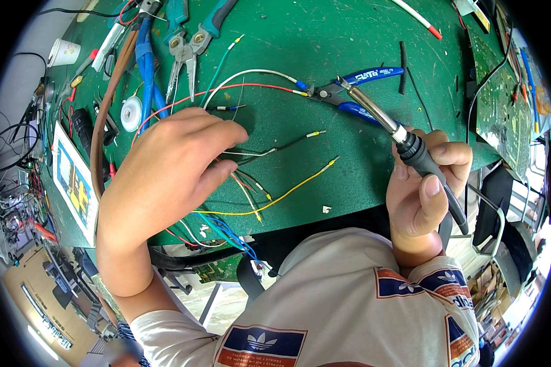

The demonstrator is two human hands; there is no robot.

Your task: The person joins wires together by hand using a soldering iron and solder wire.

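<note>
My right hand [419, 189] grips a soldering iron [419, 155] by its dark handle, the metal barrel and tip pointing up and left over the pliers. My left hand [168, 168] is curled over a bundle of thin wires, which fan out from beneath it. Among them are a yellow wire [291, 191], a red wire [251, 85], a white wire [251, 71] and a black wire [286, 145], with small coloured sleeves at their ends. The palm and the wires under it are hidden. Blue-handled cutting pliers [332, 93] lie open between my hands.
Teal-handled pliers [193, 49] lie at the back left, beside thick blue cables [146, 67] and a white spool [131, 114]. A paper cup [64, 52] and a framed picture [73, 183] are further left. A white and red pen-like stick [417, 18] lies at the far right of the green mat [343, 196].
</note>
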